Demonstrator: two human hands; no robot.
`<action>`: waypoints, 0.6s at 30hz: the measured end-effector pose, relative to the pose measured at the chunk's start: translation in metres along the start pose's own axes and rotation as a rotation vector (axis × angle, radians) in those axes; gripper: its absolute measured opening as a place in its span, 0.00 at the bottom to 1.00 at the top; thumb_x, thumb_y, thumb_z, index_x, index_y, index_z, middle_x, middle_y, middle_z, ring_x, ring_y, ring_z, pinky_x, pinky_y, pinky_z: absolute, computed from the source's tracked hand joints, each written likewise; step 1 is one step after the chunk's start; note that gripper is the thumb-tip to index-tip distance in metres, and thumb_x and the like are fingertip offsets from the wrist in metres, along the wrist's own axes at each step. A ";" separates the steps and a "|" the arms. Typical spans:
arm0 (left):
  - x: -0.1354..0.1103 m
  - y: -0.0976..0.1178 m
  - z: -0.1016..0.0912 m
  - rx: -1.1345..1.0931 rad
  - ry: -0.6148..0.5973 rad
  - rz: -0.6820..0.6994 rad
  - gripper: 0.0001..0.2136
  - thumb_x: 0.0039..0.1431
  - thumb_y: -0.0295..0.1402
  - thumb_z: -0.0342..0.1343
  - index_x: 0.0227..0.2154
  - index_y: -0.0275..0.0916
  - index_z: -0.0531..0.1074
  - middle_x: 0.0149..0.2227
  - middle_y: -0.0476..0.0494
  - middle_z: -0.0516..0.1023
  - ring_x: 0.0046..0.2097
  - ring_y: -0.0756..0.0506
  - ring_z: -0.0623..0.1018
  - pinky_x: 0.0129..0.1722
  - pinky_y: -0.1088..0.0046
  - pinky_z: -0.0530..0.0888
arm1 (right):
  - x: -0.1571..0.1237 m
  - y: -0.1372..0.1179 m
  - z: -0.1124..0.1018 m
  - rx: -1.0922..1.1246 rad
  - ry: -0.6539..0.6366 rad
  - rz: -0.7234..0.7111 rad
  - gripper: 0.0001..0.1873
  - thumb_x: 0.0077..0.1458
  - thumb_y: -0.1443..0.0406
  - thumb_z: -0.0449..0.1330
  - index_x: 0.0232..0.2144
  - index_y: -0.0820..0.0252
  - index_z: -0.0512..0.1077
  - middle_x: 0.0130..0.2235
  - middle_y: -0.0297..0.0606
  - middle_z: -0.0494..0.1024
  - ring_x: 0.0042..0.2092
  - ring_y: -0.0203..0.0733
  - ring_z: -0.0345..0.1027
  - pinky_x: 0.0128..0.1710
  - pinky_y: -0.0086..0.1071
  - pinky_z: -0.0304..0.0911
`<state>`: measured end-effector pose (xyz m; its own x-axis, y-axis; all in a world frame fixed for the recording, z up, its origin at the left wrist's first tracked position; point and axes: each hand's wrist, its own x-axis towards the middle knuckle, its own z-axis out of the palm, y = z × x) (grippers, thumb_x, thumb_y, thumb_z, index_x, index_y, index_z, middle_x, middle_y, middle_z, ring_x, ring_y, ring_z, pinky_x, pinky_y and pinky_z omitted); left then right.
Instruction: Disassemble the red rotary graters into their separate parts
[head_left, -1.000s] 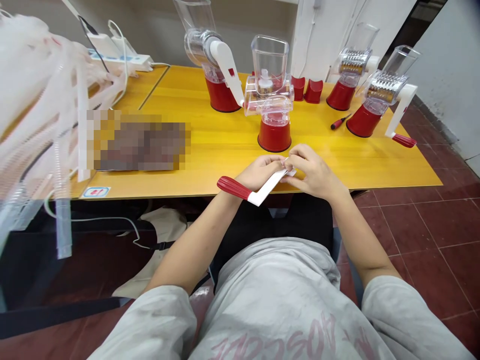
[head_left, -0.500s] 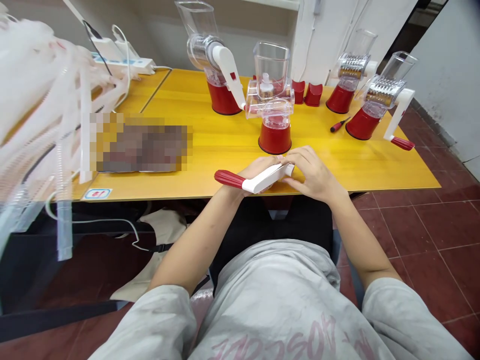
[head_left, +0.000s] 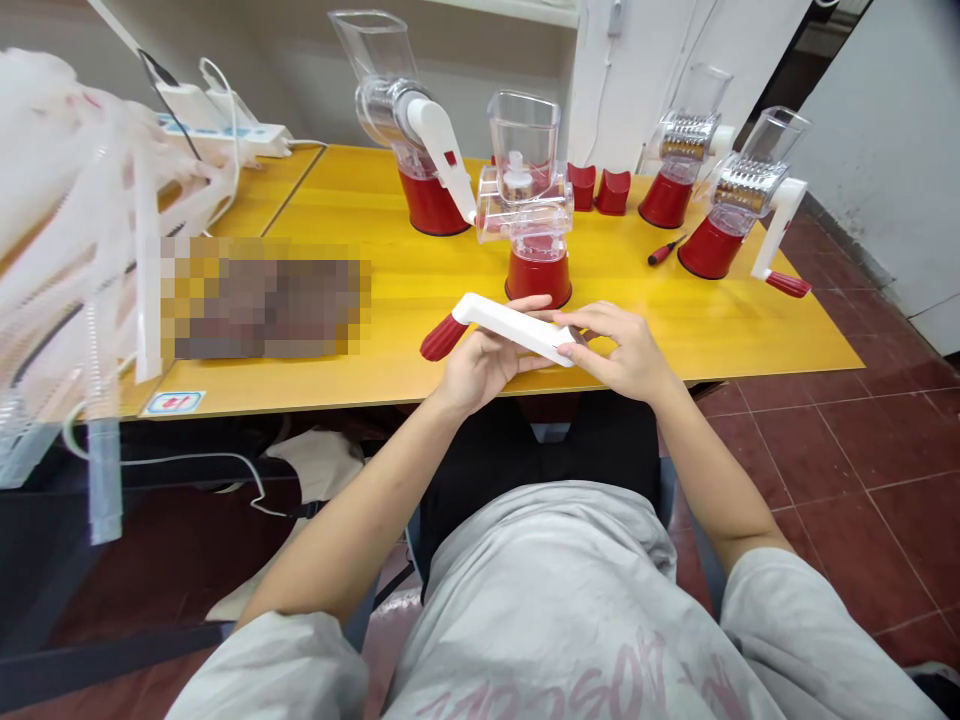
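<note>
Head view: yellow table point(head_left: 405, 290) runs beneath and beyond both hands' fingers.
Plastic bundle point(head_left: 67, 190): translucent bags and tubing, heaped well left of the left fingers.
Label sticker point(head_left: 175, 402): on the table's near edge, well left of the left fingers.
Power strip point(head_left: 262, 138): white, plugs and cables attached, far beyond and left of the fingers.
Dark item point(head_left: 270, 310): pixelated, detail unreadable; left of the left fingers, apart from them.
Left-rear grater point(head_left: 436, 200): red base, white crank arm fitted; beyond the left fingers.
Loose crank point(head_left: 514, 325): white arm slanting down rightward, held above the table's near edge, crossing in front of the left fingers and ending at the right fingertips.
Red grip point(head_left: 442, 338): on the crank's left end, outside the left fingers, angled down.
Left hand point(head_left: 480, 370): around the crank's middle; visible fingers parted, partly hidden behind it. Cannot tell how firmly they close.
Centre grater point(head_left: 538, 270): clear body, red base, just beyond the left fingertips.
Red parts point(head_left: 613, 192): two small pieces, side by side, beyond the right fingers.
Right hand point(head_left: 622, 345): thumb and fingers pinched on the crank's right end.
Screwdriver point(head_left: 664, 252): red and black handle, beyond and right of the right fingers.
Right-hand graters point(head_left: 711, 246): two, metal drums, red bases; farther right of the right fingers, the nearer with its crank fitted.
</note>
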<state>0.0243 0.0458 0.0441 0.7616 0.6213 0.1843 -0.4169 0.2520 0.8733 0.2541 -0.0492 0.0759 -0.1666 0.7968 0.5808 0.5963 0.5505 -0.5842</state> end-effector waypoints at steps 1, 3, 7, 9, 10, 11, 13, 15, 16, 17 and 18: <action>-0.001 0.000 0.000 0.017 -0.014 0.000 0.36 0.62 0.49 0.71 0.71 0.43 0.74 0.61 0.36 0.88 0.59 0.32 0.90 0.62 0.50 0.87 | 0.000 0.000 -0.001 0.007 -0.008 0.023 0.20 0.74 0.51 0.69 0.60 0.53 0.86 0.52 0.43 0.90 0.50 0.47 0.83 0.53 0.45 0.83; -0.002 -0.001 0.002 0.119 0.003 -0.005 0.40 0.58 0.42 0.77 0.73 0.45 0.72 0.61 0.37 0.88 0.59 0.35 0.89 0.63 0.53 0.86 | -0.001 -0.001 -0.003 0.006 -0.054 0.046 0.20 0.76 0.52 0.67 0.60 0.55 0.87 0.51 0.44 0.90 0.49 0.46 0.84 0.51 0.42 0.83; -0.001 -0.004 0.006 0.364 0.120 0.025 0.38 0.53 0.43 0.84 0.65 0.40 0.76 0.52 0.38 0.90 0.53 0.38 0.90 0.56 0.63 0.86 | -0.004 -0.002 -0.007 -0.087 -0.181 0.004 0.21 0.77 0.56 0.65 0.64 0.59 0.84 0.54 0.47 0.89 0.51 0.48 0.85 0.56 0.46 0.83; 0.000 -0.005 0.007 0.418 0.127 0.030 0.38 0.54 0.45 0.84 0.64 0.39 0.78 0.50 0.38 0.90 0.52 0.38 0.90 0.56 0.64 0.85 | -0.004 -0.002 -0.007 -0.144 -0.225 -0.022 0.22 0.77 0.58 0.64 0.65 0.59 0.82 0.57 0.49 0.89 0.53 0.51 0.85 0.58 0.49 0.82; 0.000 -0.004 0.008 0.431 0.119 0.030 0.39 0.54 0.46 0.84 0.65 0.38 0.78 0.50 0.38 0.90 0.52 0.38 0.90 0.56 0.64 0.84 | -0.004 -0.001 -0.006 -0.168 -0.241 -0.032 0.22 0.77 0.58 0.63 0.66 0.59 0.82 0.57 0.49 0.88 0.54 0.52 0.85 0.58 0.49 0.82; 0.000 -0.003 0.008 0.438 0.113 0.026 0.40 0.53 0.46 0.84 0.66 0.38 0.78 0.49 0.39 0.90 0.51 0.38 0.90 0.56 0.64 0.84 | -0.004 -0.002 -0.005 -0.191 -0.255 -0.044 0.22 0.78 0.58 0.62 0.66 0.60 0.81 0.57 0.50 0.88 0.54 0.52 0.85 0.58 0.49 0.82; 0.000 -0.001 0.008 0.439 0.112 0.008 0.43 0.50 0.45 0.85 0.68 0.38 0.78 0.45 0.42 0.90 0.49 0.40 0.89 0.54 0.65 0.84 | -0.004 -0.002 -0.001 -0.241 -0.264 -0.070 0.22 0.79 0.59 0.60 0.66 0.62 0.80 0.55 0.51 0.88 0.53 0.52 0.84 0.57 0.48 0.82; 0.000 0.001 0.008 0.435 0.125 -0.012 0.45 0.48 0.44 0.85 0.68 0.38 0.78 0.43 0.44 0.89 0.46 0.41 0.88 0.52 0.67 0.84 | -0.004 -0.001 0.002 -0.292 -0.250 -0.098 0.21 0.80 0.60 0.59 0.65 0.63 0.80 0.53 0.50 0.88 0.51 0.51 0.84 0.56 0.47 0.81; 0.000 0.001 0.008 0.434 0.134 -0.018 0.45 0.47 0.44 0.85 0.68 0.38 0.79 0.43 0.45 0.89 0.45 0.42 0.88 0.51 0.68 0.84 | -0.004 -0.001 0.004 -0.314 -0.240 -0.112 0.21 0.80 0.61 0.58 0.65 0.64 0.80 0.51 0.50 0.88 0.50 0.51 0.83 0.55 0.47 0.81; 0.000 0.002 0.008 0.433 0.140 -0.022 0.45 0.47 0.43 0.85 0.68 0.37 0.79 0.43 0.45 0.89 0.45 0.42 0.87 0.51 0.68 0.84 | -0.004 0.000 0.006 -0.334 -0.227 -0.128 0.20 0.80 0.61 0.58 0.64 0.64 0.80 0.51 0.50 0.88 0.49 0.51 0.83 0.55 0.46 0.81; 0.000 0.002 0.008 0.431 0.144 -0.024 0.44 0.47 0.43 0.85 0.67 0.37 0.80 0.43 0.45 0.89 0.45 0.43 0.87 0.51 0.69 0.83 | -0.004 0.001 0.008 -0.349 -0.216 -0.144 0.19 0.79 0.62 0.57 0.63 0.64 0.80 0.51 0.50 0.88 0.49 0.51 0.84 0.54 0.45 0.81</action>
<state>0.0276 0.0406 0.0494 0.6790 0.7237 0.1235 -0.1316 -0.0455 0.9903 0.2490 -0.0497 0.0681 -0.4056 0.7722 0.4891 0.7788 0.5721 -0.2573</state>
